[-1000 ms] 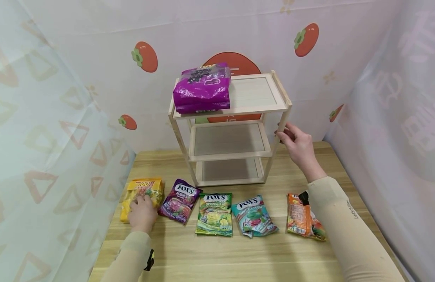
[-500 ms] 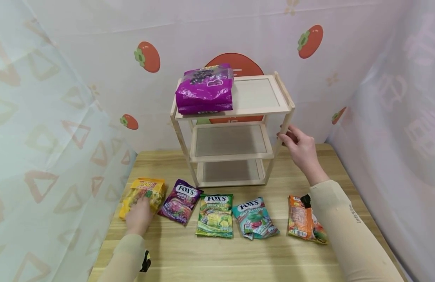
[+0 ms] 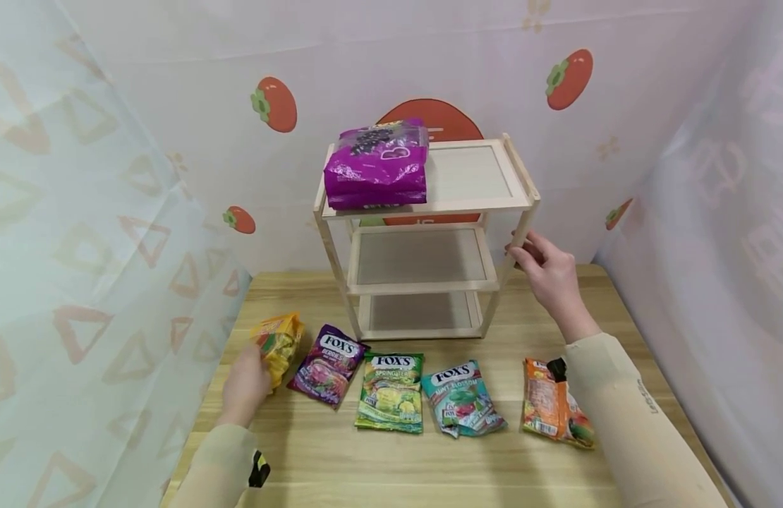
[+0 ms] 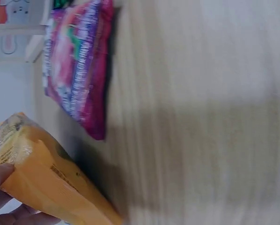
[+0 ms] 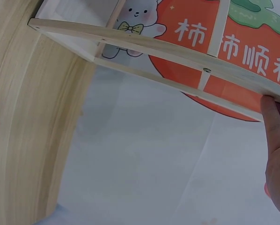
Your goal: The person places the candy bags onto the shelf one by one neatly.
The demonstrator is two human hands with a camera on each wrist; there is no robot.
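My left hand grips a yellow snack bag at the table's front left, with the bag tipped up on its edge. In the left wrist view the yellow bag is held from below by my fingers, next to the purple Fox's bag. My right hand holds the front right post of a three-tier wooden shelf. A finger lies against the shelf frame in the right wrist view. A magenta bag lies on the top tier at the left.
A row of bags lies on the wooden table in front of the shelf: purple Fox's, green, teal and orange, partly under my right sleeve. Printed curtains close in the left, back and right sides.
My left hand went from resting on the flat yellow bag to gripping it and tipping it up off the table. The right hand stayed on the shelf post.
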